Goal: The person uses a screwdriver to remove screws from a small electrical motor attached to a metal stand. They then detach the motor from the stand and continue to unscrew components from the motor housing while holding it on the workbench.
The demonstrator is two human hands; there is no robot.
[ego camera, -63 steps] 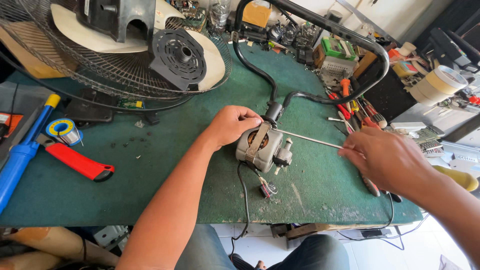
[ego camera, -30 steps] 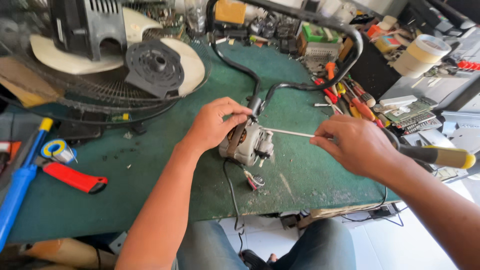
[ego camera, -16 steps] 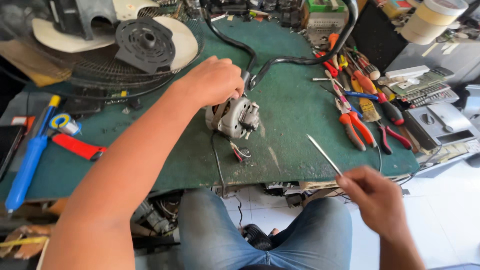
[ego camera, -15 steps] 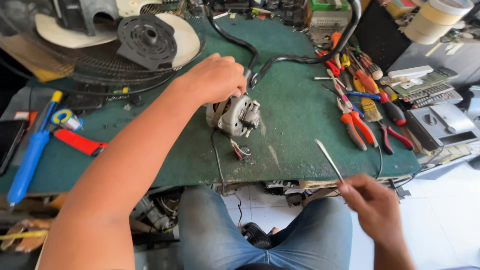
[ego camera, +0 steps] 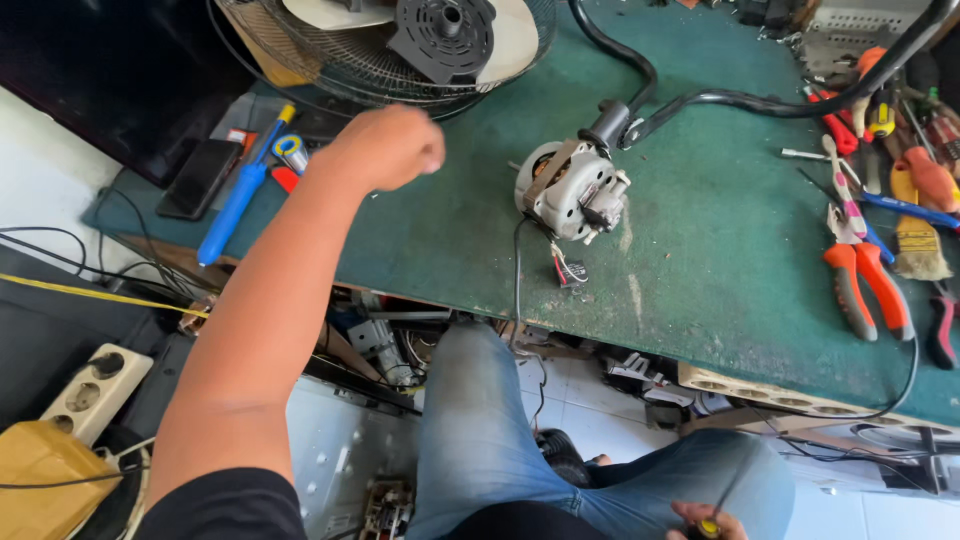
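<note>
Both hands are apart from the motor as I look down. I see my left hand [ego camera: 385,147] raised over the green bench [ego camera: 700,250], curled into a loose fist with nothing in it, hanging to the left of the motor and well clear of it. My right hand [ego camera: 708,520] sits low at the bottom edge, down by my knee in blue jeans [ego camera: 480,440]; only the fingertips show, pinched round a thin tool with a yellow and black end [ego camera: 709,526], though I cannot tell how tightly.

I find the small fan motor [ego camera: 572,190] lying on its side on the bench, untouched, with its wires trailing toward the bench edge and a thick black cable [ego camera: 640,75] curving away behind it. Beyond my left hand lies a wire fan guard [ego camera: 330,60] with a black hub [ego camera: 442,35] on it. A blue-handled soldering iron [ego camera: 235,205] and a dark phone [ego camera: 200,178] lie at the left end. Orange-handled pliers [ego camera: 865,285] and a paintbrush [ego camera: 915,240] lie at the right.
</note>
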